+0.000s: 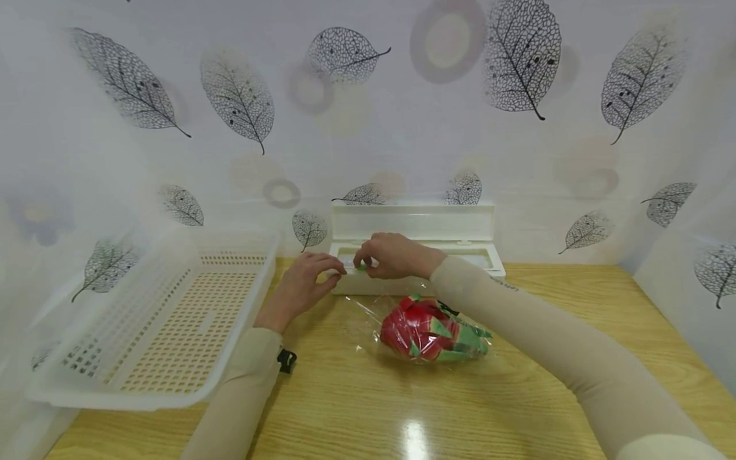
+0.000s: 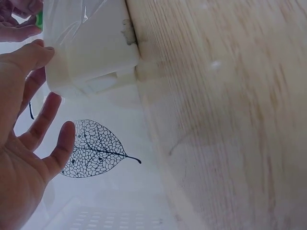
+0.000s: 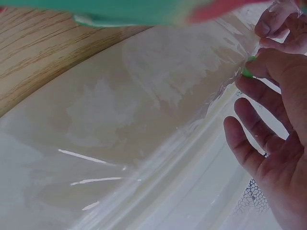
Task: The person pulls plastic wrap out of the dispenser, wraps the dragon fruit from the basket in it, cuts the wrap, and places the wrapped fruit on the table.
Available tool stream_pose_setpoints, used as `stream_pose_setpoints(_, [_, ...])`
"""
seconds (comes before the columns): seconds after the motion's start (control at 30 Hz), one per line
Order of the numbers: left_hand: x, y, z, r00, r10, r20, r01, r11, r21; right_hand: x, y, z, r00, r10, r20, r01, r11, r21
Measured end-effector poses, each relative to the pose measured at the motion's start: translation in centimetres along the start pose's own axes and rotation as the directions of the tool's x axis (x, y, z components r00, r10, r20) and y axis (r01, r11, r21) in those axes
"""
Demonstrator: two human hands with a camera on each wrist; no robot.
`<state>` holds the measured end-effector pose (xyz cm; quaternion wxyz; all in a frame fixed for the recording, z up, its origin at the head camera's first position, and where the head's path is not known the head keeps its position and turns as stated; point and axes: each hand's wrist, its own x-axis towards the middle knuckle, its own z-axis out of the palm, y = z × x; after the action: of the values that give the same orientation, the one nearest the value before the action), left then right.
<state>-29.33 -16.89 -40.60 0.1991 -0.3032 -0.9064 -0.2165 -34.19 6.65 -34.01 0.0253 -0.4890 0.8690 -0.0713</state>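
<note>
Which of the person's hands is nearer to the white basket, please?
Left. The left hand is just right of the white basket; the right hand is farther right, at the front of the white box.

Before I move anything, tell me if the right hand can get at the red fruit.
Probably not directly: the fruit lies close by, but clear film covers it, and the right hand pinches a green piece at the box.

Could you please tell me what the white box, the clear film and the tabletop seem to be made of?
The white box looks like smooth plastic, judging by its rounded, moulded-looking corners. The clear film is probably thin, glossy plastic: see-through, wrinkled, with sharp glints. The tabletop shows wood grain and a bright reflection: perhaps varnished wood or laminate.
</note>
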Motion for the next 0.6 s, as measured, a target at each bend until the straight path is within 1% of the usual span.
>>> stream_pose_setpoints(0.2, [-0.06,0.05,-0.03,1.0,-0.007,0.0,0.007,1.0,-0.007,-0.34,-0.11,-0.07,1.0,0.018,0.004,-0.018,1.0,-0.023])
stream_pose_setpoints(0.4, [-0.08,0.2,-0.02,1.0,-0.012,0.007,0.012,1.0,-0.006,-0.56,-0.14,-0.05,1.0,0.005,-0.008,-0.005,0.999,-0.038])
stream_pose_setpoints(0.6, [-0.05,0.21,-0.02,1.0,-0.015,-0.001,0.015,1.0,-0.013,-0.67,-0.1,0.02,1.0,-0.013,-0.026,0.012,0.999,-0.04])
